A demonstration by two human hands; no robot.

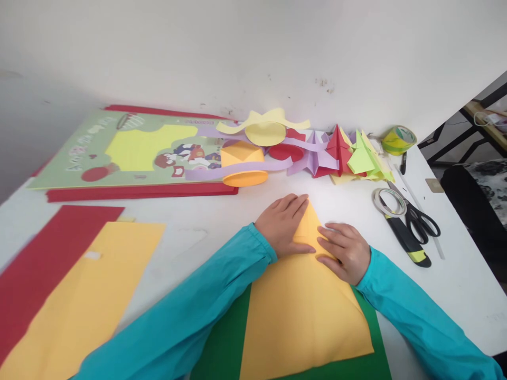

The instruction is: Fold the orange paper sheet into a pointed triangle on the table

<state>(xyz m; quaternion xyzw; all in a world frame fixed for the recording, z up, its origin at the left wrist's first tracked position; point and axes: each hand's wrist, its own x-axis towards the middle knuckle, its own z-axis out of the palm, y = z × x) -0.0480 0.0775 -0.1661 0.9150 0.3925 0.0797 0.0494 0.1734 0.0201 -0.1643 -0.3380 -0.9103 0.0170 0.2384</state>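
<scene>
Your left hand (283,224) and right hand (344,252) press flat, fingers extended, on the folded orange paper (304,311) over the green sheet (222,348). Uneven pressure could skew the crease; the sheet beneath may slide.

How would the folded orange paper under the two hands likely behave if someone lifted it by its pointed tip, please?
The orange paper is a thin sheet, so it would probably droop and feel very light. Its folded point, pressed by the left hand and right hand, might spring open once released. It lies on a smooth green sheet, so a push could slide it.
</scene>
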